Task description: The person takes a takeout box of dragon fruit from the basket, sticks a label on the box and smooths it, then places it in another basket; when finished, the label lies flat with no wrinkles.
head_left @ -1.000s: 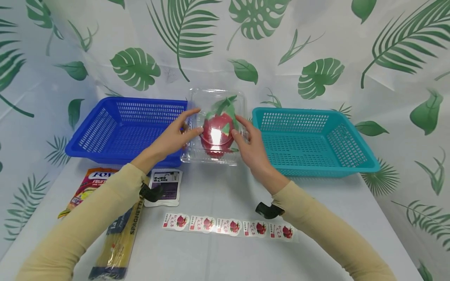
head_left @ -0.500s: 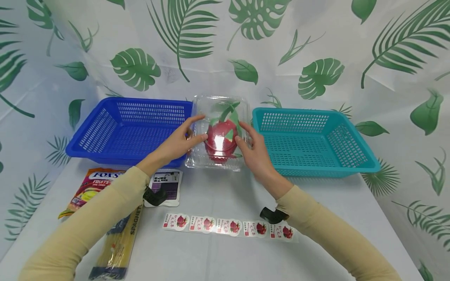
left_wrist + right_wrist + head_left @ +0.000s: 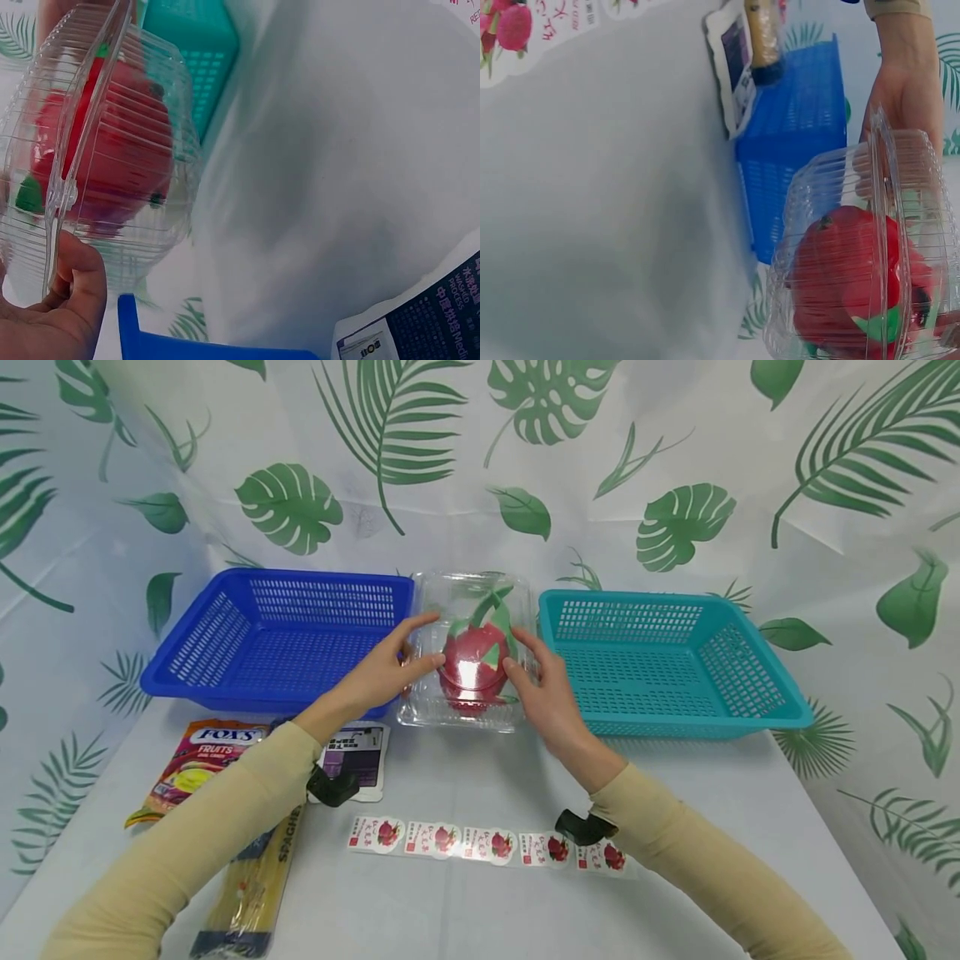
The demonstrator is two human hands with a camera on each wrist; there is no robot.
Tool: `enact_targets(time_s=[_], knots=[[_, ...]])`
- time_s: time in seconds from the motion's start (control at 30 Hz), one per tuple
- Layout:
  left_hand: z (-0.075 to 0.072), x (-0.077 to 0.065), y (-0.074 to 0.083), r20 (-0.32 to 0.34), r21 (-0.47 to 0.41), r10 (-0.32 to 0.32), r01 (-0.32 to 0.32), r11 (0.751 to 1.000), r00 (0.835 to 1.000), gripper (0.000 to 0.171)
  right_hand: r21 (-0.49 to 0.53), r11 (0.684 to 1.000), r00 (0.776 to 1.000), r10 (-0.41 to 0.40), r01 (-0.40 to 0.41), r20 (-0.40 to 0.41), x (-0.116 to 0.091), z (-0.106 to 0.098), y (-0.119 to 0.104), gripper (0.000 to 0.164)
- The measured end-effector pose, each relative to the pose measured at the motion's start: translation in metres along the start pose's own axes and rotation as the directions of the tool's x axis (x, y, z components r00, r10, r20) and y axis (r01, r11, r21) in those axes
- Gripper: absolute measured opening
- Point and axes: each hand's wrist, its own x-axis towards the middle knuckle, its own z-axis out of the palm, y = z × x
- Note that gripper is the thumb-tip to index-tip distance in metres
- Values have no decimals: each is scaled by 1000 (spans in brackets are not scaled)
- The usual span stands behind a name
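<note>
A clear plastic clamshell box (image 3: 427, 710) is held up between my two hands in the head view, with a red dragon fruit (image 3: 472, 670) with green leaf tips inside. My left hand (image 3: 381, 670) grips the box's left side, its thumb over the lid. On the opposite side, my right hand (image 3: 546, 687) holds the box with its thumb on top. The left wrist view shows curled fingers (image 3: 79, 277) at the rim of the box, whose two halves meet there. Most fingers of the right hand are hidden in the right wrist view.
Behind the hands stand a blue basket (image 3: 277, 652) on the left and a teal basket (image 3: 637, 668) on the right. A candy bag (image 3: 202, 756), a spaghetti pack (image 3: 251, 893) and a white-purple pouch (image 3: 360, 760) lie front left. A sticker strip (image 3: 487, 843) with dragon fruit pictures lies in front.
Both hands have brought the clamshell box a little toward me and slightly to the right, mostly in the first half second. Their grip looks the same.
</note>
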Motion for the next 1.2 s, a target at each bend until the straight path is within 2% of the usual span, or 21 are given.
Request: enact_targets(time_s=[0.37,0.7,1.2], knots=[[6,-2,-4,1,3,-24,24,1000,1000,65,-3,999,999,52,-52,13,-4,0,5,52],[13,-3,-4,6,-5,-29,29,1000,1000,66,5,999,999,37,-37,31,-6,-4,7,51],[19,-4,0,2,-5,-83,83,997,997,66,30,998,997,59,-60,47,-6,-6,10,53]])
